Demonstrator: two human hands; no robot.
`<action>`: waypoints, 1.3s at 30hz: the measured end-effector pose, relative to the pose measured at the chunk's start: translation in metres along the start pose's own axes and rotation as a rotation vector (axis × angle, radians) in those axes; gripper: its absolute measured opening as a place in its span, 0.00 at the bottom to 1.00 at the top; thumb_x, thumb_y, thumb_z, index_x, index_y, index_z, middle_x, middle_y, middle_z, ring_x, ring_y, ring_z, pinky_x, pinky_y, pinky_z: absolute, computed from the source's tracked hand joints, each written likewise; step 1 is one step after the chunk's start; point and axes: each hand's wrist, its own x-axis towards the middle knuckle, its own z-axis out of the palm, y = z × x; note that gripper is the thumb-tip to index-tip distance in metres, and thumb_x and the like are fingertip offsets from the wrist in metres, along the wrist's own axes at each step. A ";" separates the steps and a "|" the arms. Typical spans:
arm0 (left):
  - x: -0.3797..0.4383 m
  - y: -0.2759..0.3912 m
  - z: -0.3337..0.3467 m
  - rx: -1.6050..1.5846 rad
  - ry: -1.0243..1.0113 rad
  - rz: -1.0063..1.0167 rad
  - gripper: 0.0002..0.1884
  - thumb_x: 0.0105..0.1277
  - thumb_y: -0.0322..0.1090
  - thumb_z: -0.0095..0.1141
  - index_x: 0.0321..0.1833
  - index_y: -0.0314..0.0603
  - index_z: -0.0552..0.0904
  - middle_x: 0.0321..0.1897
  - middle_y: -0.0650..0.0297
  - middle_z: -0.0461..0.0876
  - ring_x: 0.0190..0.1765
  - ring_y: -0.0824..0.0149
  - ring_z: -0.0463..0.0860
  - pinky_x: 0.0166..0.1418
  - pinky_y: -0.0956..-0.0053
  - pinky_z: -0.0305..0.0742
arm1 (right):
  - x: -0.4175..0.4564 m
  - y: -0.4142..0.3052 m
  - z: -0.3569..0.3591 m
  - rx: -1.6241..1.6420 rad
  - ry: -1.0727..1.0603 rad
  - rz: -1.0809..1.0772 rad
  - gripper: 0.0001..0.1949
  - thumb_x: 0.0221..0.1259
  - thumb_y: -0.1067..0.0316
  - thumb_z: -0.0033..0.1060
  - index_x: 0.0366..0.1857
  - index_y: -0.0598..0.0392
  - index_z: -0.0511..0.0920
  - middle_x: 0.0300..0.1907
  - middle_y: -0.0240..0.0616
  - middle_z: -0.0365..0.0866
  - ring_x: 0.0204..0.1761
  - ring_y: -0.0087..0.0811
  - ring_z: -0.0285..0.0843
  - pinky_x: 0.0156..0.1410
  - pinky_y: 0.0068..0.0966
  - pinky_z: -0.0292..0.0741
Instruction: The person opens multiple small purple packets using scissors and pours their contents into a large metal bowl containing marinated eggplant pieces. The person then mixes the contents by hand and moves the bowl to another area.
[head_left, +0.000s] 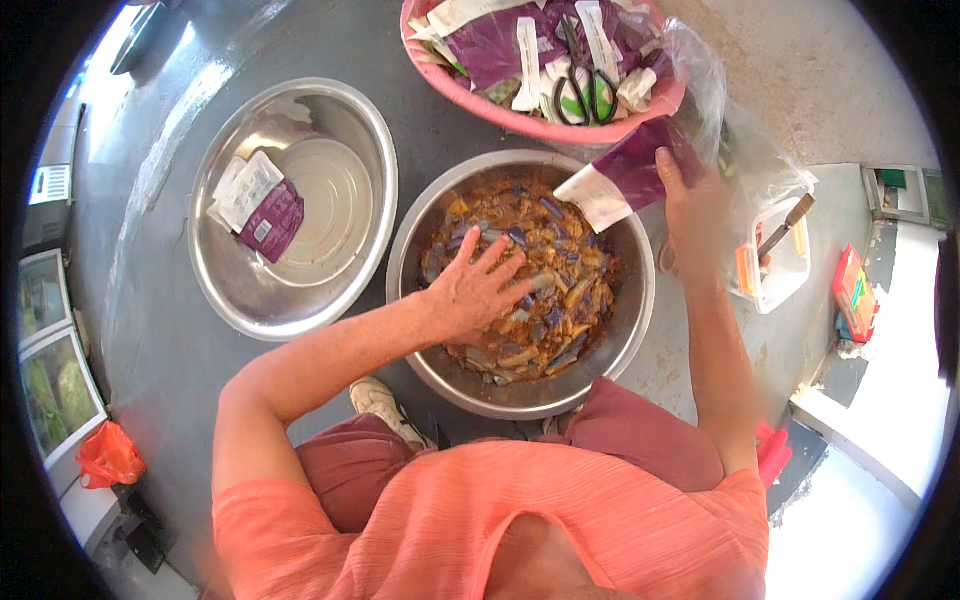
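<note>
Before me on the floor stands a steel basin (521, 409) holding a brown, oily mix of purple-skinned strips that look like eggplant (570, 300). My left hand (480, 289) rests over this food with spread fingers; whether the fingertips press into it I cannot tell. At the basin's far right rim, my right hand (694, 206) grips a purple and white food pouch (637, 171), thumb on top. The pouch tilts with its white end towards the food. Its contents are hidden.
To the left, a second steel basin (337, 225) holds purple and white pouches (262, 206). A pink tub (480, 112) beyond contains opened wrappers and black-handled scissors (581, 90). Clear plastic (701, 67) hangs at its right. A white plastic container (787, 277) holds a handled tool (787, 225).
</note>
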 end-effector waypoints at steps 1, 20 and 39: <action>0.000 -0.002 -0.007 -0.040 -0.018 0.000 0.24 0.58 0.46 0.63 0.55 0.45 0.81 0.65 0.58 0.71 0.72 0.51 0.60 0.71 0.35 0.48 | 0.005 -0.008 0.005 -0.171 0.023 0.057 0.11 0.59 0.68 0.69 0.41 0.63 0.84 0.30 0.25 0.82 0.31 0.14 0.71 0.37 0.17 0.71; -0.008 -0.004 -0.017 -0.207 0.168 0.011 0.16 0.53 0.36 0.65 0.44 0.42 0.83 0.68 0.45 0.63 0.73 0.45 0.59 0.69 0.38 0.55 | 0.247 0.037 0.098 0.493 0.000 0.420 0.15 0.53 0.67 0.73 0.41 0.61 0.77 0.27 0.44 0.83 0.27 0.31 0.84 0.21 0.21 0.75; -0.058 -0.041 -0.039 -0.437 0.289 -0.186 0.18 0.56 0.38 0.61 0.51 0.49 0.83 0.62 0.53 0.74 0.60 0.55 0.78 0.60 0.61 0.75 | -0.024 0.006 0.052 -0.592 -1.199 -0.368 0.22 0.48 0.77 0.63 0.52 0.60 0.76 0.45 0.50 0.81 0.40 0.41 0.82 0.46 0.32 0.79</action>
